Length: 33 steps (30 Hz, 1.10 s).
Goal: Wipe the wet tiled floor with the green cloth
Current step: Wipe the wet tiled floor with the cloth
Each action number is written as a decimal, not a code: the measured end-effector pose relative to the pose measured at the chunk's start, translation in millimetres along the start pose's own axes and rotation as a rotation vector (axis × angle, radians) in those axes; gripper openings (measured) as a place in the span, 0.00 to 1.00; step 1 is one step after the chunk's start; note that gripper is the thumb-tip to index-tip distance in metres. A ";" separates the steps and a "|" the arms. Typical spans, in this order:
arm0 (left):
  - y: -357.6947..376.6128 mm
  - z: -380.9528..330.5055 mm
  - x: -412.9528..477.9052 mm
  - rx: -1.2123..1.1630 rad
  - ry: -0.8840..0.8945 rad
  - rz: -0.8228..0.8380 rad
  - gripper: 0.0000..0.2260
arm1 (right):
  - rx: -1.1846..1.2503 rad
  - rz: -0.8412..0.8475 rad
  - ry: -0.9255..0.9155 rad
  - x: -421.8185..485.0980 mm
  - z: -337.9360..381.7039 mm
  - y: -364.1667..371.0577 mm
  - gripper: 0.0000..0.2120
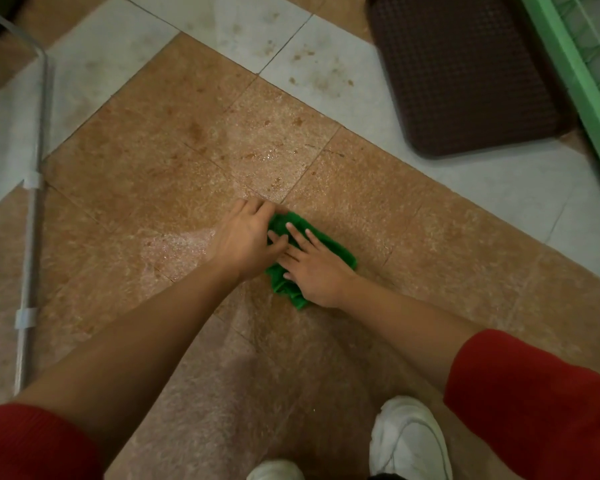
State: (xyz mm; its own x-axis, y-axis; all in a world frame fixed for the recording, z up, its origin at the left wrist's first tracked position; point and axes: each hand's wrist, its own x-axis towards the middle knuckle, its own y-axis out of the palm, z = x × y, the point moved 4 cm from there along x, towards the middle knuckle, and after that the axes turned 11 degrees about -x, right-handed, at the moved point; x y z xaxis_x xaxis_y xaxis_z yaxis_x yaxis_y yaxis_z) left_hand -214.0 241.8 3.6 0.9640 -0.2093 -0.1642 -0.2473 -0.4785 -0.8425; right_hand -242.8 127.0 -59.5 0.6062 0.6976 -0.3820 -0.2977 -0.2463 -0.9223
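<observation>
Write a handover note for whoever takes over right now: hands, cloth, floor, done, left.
Left hand: fingers curled over the far edge of the cloth, apparently gripping it.
Right hand: flat on the cloth, fingers straight, pressing down.
Cloth: bunched on the brown tiled floor, under both hands.
Done: the tile nearest the person looks dull, with no shine.
Left: a glistening wet patch beside the left hand, another wet patch further ahead, and brown stains on the pale tiles beyond.
</observation>
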 end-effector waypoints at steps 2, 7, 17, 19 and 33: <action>2.4 -1.9 1.5 -0.008 0.009 0.004 0.18 | -0.021 -0.002 -0.051 -8.5 -3.1 3.6 0.26; 6.2 -4.4 3.2 -0.003 0.000 0.008 0.19 | 0.090 0.015 0.175 -18.4 -33.6 -0.4 0.27; 11.6 -22.7 9.1 -0.078 0.021 0.036 0.23 | 0.055 0.006 0.179 -43.9 -44.1 14.2 0.28; 12.6 -24.3 10.3 -0.074 0.031 0.030 0.23 | 0.086 0.022 0.278 -43.0 -53.7 15.3 0.28; 17.7 -30.1 23.4 0.016 0.081 0.016 0.22 | 0.148 0.028 0.265 -33.0 -66.2 8.7 0.28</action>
State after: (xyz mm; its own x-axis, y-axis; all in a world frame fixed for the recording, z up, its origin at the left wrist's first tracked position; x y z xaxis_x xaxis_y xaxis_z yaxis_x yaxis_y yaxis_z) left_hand -198.8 202.8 0.3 0.9486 -0.2858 -0.1362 -0.2607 -0.4613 -0.8481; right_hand -216.5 57.4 -58.8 0.7618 0.4871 -0.4271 -0.4096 -0.1487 -0.9001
